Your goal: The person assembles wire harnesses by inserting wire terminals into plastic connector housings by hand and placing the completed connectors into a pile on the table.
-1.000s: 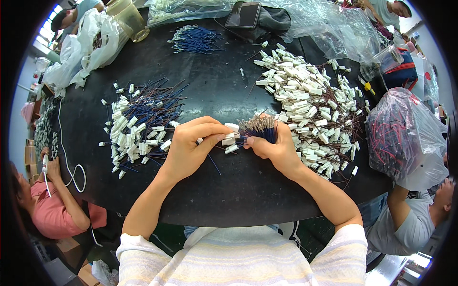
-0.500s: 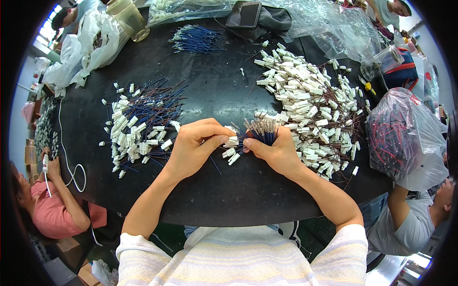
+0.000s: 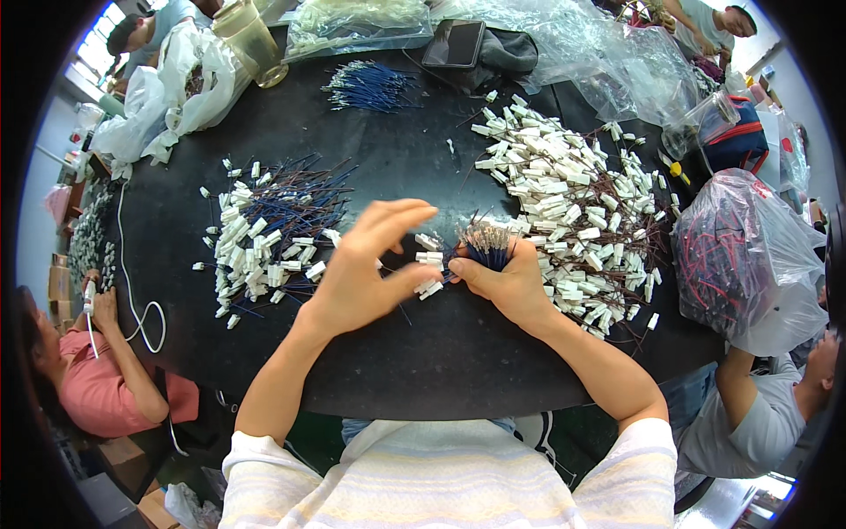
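A bundle of blue wires with bare metal terminals at the tips [image 3: 486, 240] is gripped in my right hand [image 3: 509, 284], the thumb pressed across it. Several white connector housings [image 3: 429, 258] lie or hang just left of that thumb; whether the right hand also holds them I cannot tell. My left hand [image 3: 352, 264] is open, thumb and fingers spread apart, slightly blurred, beside these housings. To its left lies a pile of white housings on blue wires [image 3: 264, 256]. Beyond my right hand spreads a larger heap of white housings on dark brown wires [image 3: 573, 203].
On the black table [image 3: 458, 370] are a bunch of blue wires [image 3: 370, 86], a phone [image 3: 454, 44], plastic bags [image 3: 617, 70] and a yellow-handled tool [image 3: 677, 169]. A filled clear bag [image 3: 745, 256] stands at right. Co-workers sit at both sides; others are at the back.
My left hand has opened from a pinch near the white housings and drawn back slightly, its fingers spreading. The right hand still grips the wire bundle. The view has shifted a little.
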`<state>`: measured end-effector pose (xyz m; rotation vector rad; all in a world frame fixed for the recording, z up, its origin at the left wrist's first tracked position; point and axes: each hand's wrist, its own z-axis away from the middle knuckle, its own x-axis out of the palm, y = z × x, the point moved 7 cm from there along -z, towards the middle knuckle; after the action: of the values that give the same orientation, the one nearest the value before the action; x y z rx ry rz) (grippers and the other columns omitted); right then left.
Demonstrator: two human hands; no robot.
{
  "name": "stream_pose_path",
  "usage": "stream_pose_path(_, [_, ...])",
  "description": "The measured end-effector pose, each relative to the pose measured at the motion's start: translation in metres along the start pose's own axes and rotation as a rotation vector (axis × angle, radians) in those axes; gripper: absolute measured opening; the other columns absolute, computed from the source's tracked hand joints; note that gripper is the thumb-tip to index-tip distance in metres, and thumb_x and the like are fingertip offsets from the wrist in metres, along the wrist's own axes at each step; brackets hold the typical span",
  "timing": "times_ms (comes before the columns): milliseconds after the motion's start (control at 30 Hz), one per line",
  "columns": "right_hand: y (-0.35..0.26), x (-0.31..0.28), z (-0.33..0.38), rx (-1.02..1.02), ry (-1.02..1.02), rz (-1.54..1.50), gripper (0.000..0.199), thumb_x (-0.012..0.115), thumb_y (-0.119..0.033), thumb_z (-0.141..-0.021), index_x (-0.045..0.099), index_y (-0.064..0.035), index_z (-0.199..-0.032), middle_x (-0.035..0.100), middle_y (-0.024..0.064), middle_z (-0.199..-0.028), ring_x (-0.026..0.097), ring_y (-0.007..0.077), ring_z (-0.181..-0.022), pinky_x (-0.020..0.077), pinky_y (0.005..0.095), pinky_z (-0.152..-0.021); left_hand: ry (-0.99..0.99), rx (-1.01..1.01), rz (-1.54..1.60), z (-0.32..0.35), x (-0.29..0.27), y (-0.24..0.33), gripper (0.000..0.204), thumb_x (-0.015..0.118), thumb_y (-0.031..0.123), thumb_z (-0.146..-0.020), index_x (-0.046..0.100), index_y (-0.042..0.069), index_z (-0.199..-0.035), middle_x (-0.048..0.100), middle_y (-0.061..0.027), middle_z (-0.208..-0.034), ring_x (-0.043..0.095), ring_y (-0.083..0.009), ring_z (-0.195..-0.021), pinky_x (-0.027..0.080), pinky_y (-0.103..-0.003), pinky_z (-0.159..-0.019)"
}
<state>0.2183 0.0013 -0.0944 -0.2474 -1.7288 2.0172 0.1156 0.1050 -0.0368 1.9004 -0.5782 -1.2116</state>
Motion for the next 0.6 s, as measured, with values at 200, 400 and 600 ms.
stream_pose_path(200, [-0.005,0.002,0.002,-0.084,-0.042,-0.043,0.013,0.066,-0.007,-0.079,0.059,0.0002,-0.087,0.059,0.0017,-0.067,0.048,0.0041,-0.052,0.0357,0.0179,-0.045,-0.108,-0.11,0.087,0.004,0.022,0.005,0.062,0.06,0.001,-0.08,0.032,0.004,-0.135,0.057,-0.0113,-0.087,0.056,-0.016,-0.073,0.045,-0.026,-0.069])
stream_pose_path(400, [-0.004,0.003,0.001,-0.081,-0.047,-0.137,0.011,0.064,-0.007,-0.081,0.06,0.0004,-0.088,0.06,0.0036,-0.068,0.046,0.0037,-0.05,0.0335,0.0179,-0.042,-0.119,-0.18,0.076,0.014,0.012,-0.001,0.044,0.052,-0.004,-0.082,0.044,0.0,-0.125,0.055,-0.0103,-0.084,0.051,-0.0125,-0.066,0.042,-0.025,-0.06])
stream_pose_path(600, [-0.002,0.003,0.001,-0.052,-0.018,-0.111,0.013,0.062,-0.006,-0.082,0.062,0.0039,-0.09,0.061,0.0055,-0.067,0.044,0.0034,-0.048,0.0298,0.0163,-0.041,-0.046,-0.006,-0.058,0.016,-0.001,0.018,0.032,0.053,-0.008,-0.078,0.055,-0.002,-0.109,0.048,-0.0078,-0.074,0.049,-0.0165,-0.062,0.04,-0.027,-0.057])
